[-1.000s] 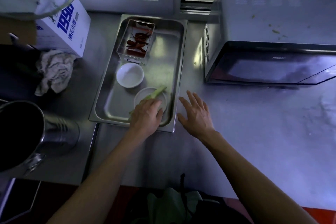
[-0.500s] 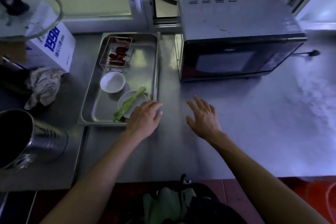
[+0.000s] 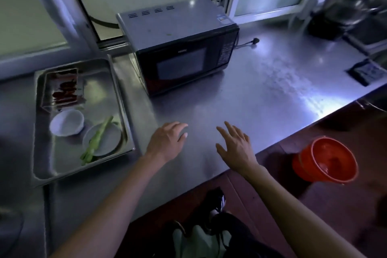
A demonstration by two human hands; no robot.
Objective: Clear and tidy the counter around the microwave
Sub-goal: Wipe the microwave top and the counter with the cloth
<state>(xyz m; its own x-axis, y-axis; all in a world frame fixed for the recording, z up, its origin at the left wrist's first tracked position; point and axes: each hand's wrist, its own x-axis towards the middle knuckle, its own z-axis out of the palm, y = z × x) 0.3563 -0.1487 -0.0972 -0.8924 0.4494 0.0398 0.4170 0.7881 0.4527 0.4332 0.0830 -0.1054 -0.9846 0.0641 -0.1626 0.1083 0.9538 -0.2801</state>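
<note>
Both hands are empty over the counter. The left hand looks loosely curled. The right hand is spread.

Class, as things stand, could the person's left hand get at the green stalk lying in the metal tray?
Probably yes. The left hand is empty and open just right of the metal tray, and the green stalk lies uncovered across a small dish near that side.

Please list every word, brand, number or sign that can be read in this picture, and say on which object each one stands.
None can be read with certainty.
Small logo on the microwave above its door window: too blurred to read.
Button labels on the microwave's control panel: too small to read.
Sticker on top of the microwave: blurred, unreadable.
Dark panel set in the counter at right: markings blurred, unreadable.
</note>
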